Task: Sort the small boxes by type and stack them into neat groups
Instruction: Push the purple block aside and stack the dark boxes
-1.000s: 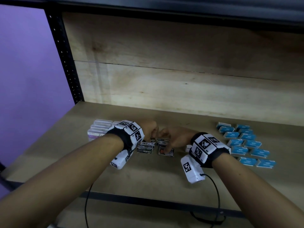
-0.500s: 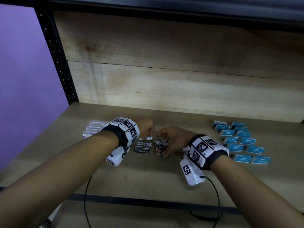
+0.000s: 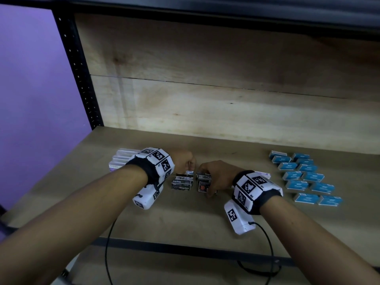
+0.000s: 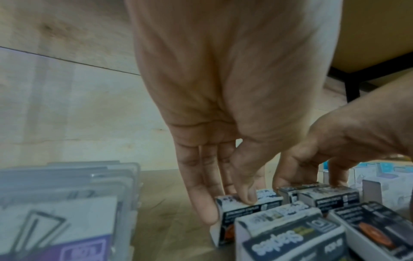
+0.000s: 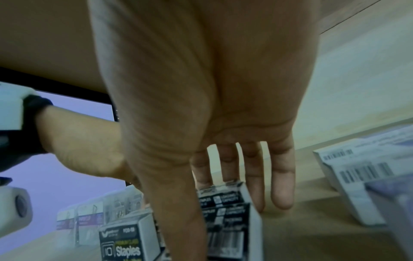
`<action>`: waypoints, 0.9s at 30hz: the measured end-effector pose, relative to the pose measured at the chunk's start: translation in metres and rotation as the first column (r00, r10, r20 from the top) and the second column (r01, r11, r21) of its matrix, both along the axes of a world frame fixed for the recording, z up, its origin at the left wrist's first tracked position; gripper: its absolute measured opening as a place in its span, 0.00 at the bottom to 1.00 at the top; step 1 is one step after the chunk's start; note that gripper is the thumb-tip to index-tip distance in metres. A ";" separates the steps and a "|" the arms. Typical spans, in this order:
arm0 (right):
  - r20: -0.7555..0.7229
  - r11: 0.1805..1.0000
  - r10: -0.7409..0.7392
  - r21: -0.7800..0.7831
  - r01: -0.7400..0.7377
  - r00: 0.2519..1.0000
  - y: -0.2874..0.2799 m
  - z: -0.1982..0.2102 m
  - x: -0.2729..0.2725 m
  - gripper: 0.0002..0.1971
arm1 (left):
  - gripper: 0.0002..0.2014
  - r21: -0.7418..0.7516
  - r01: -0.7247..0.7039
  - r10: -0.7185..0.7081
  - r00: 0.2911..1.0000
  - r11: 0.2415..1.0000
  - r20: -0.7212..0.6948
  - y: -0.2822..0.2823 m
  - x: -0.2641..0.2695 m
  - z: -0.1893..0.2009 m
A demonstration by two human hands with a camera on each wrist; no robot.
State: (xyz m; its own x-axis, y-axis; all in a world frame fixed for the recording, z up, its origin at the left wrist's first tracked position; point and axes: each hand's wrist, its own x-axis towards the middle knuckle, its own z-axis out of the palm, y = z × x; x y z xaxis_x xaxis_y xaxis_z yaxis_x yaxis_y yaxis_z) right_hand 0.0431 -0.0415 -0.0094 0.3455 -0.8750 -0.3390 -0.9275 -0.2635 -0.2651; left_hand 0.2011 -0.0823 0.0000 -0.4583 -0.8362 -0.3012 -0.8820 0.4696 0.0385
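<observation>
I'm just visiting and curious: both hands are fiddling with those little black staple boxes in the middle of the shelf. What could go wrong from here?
1. The black staple boxes sit packed close together; the left hand, pinching the rear box, might knock its neighbours askew.
2. The right hand presses on the next column, which could slide or tip.
3. A wrist might brush the white box lying close to the right hand.
</observation>
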 end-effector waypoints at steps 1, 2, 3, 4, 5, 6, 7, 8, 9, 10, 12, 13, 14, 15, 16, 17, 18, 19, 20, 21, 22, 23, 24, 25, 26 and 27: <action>0.000 1.000 0.000 -0.006 0.000 1.000 0.000 -0.001 0.000 0.35 | 0.08 0.008 0.035 -0.035 0.999 0.999 -0.014 0.001 0.000 -0.002; 0.000 1.000 0.000 -0.009 0.000 1.000 0.000 -0.001 0.000 0.34 | 0.08 -0.034 0.112 -0.112 0.994 0.993 0.010 -0.001 -0.001 -0.008; -0.001 1.000 0.001 -0.012 -0.001 1.000 0.000 -0.001 0.000 0.34 | 0.09 -0.010 0.076 -0.077 0.996 0.997 -0.048 0.001 -0.002 -0.006; -0.002 1.000 0.003 -0.014 -0.003 1.000 0.000 -0.002 0.000 0.34 | 0.08 -0.041 0.129 -0.130 0.992 0.991 -0.009 -0.002 0.001 -0.008; -0.005 1.000 0.006 -0.017 -0.007 1.000 0.000 -0.002 0.000 0.34 | 0.10 -0.062 0.150 -0.148 0.988 0.987 0.030 0.000 0.002 -0.004; -0.005 1.000 0.008 -0.020 -0.008 1.000 0.000 -0.002 0.000 0.33 | 0.13 -0.006 0.077 -0.077 0.996 0.997 -0.043 0.000 0.001 -0.003; -0.004 1.000 0.007 -0.025 -0.007 1.000 0.000 -0.002 0.000 0.33 | 0.16 0.064 0.016 -0.007 0.990 0.998 -0.144 0.002 0.002 -0.002; -0.002 1.000 0.004 -0.030 -0.004 1.000 0.000 -0.002 0.000 0.33 | 0.17 0.112 0.007 0.017 0.978 0.994 -0.209 0.004 0.002 -0.001; 0.002 0.999 -0.001 -0.033 0.001 1.000 -0.001 -0.002 0.001 0.32 | 0.17 0.133 0.016 0.015 0.974 0.991 -0.225 0.006 0.003 0.002; 0.004 0.999 -0.004 -0.034 0.004 1.000 0.000 -0.002 0.001 0.32 | 0.16 0.153 0.007 0.028 0.973 0.988 -0.227 0.007 0.003 0.003; 0.002 0.999 -0.004 -0.034 0.004 1.000 0.000 -0.002 0.001 0.33 | 0.19 0.228 -0.017 0.071 0.970 0.974 -0.231 0.008 0.006 0.003; 0.004 0.999 -0.004 -0.033 0.004 1.000 0.000 -0.002 0.001 0.32 | 0.24 0.252 -0.013 0.067 0.976 0.968 -0.208 0.010 0.007 0.003; 0.009 1.000 -0.004 -0.031 0.004 1.000 0.000 -0.001 0.001 0.32 | 0.28 0.262 0.004 0.046 0.982 0.965 -0.183 0.010 0.008 0.002; 0.012 1.000 -0.004 -0.029 0.004 1.000 0.000 -0.001 0.001 0.32 | 0.31 0.255 0.024 0.020 0.985 0.967 -0.169 0.011 0.008 0.002; 0.014 1.000 -0.005 -0.029 0.005 1.000 0.000 -0.001 0.002 0.32 | 0.33 0.243 0.040 -0.001 0.987 0.969 -0.159 0.013 0.008 0.001; 0.011 1.000 -0.005 -0.031 0.005 1.000 0.000 -0.001 0.002 0.32 | 0.35 0.228 0.053 -0.018 0.988 0.972 -0.151 0.013 0.007 0.001; 0.005 0.999 -0.003 -0.034 0.003 1.000 0.000 0.000 0.002 0.32 | 0.35 0.205 0.066 -0.036 0.989 0.977 -0.146 0.014 0.006 0.000; 0.000 0.999 -0.003 -0.035 0.003 1.000 -0.001 0.000 0.003 0.32 | 0.36 0.186 0.078 -0.054 0.990 0.979 -0.133 0.015 0.005 0.000; -0.002 0.999 -0.006 -0.034 0.006 1.000 -0.001 0.000 0.003 0.32 | 0.35 0.174 0.087 -0.066 0.991 0.981 -0.120 0.016 0.004 -0.001; 0.000 0.999 -0.009 -0.034 0.009 1.000 0.000 0.000 0.003 0.32 | 0.35 0.163 0.090 -0.073 0.992 0.983 -0.107 0.017 0.004 -0.001; 0.001 0.999 -0.011 -0.038 0.011 1.000 0.000 -0.001 0.003 0.32 | 0.34 0.147 0.094 -0.080 0.992 0.985 -0.099 0.018 0.003 0.000; 0.004 0.999 -0.015 -0.046 0.015 1.000 0.001 -0.002 0.004 0.31 | 0.33 0.130 0.098 -0.087 0.992 0.987 -0.092 0.019 0.003 0.000; 0.006 0.998 -0.017 -0.056 0.018 1.000 0.001 -0.004 0.004 0.31 | 0.32 0.113 0.104 -0.095 0.992 0.988 -0.085 0.020 0.003 0.000; 0.007 0.998 -0.017 -0.063 0.017 1.000 0.002 -0.005 0.005 0.30 | 0.30 0.101 0.106 -0.098 0.992 0.989 -0.082 0.021 0.003 0.001; 0.006 0.997 -0.012 -0.070 0.012 1.000 0.002 -0.005 0.006 0.29 | 0.29 0.093 0.106 -0.099 0.992 0.990 -0.082 0.022 0.003 0.001; 0.006 0.997 -0.007 -0.076 0.008 1.000 0.003 -0.005 0.006 0.28 | 0.27 0.084 0.107 -0.100 0.991 0.991 -0.085 0.023 0.004 0.001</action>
State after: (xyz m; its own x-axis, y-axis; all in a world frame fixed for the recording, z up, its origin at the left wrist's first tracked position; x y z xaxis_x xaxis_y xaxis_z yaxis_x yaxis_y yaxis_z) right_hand 0.0495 -0.0390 -0.0146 0.3408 -0.9007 -0.2696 -0.9280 -0.2762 -0.2501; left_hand 0.2050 -0.0594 0.0014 -0.5669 -0.7545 -0.3307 -0.8211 0.5500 0.1528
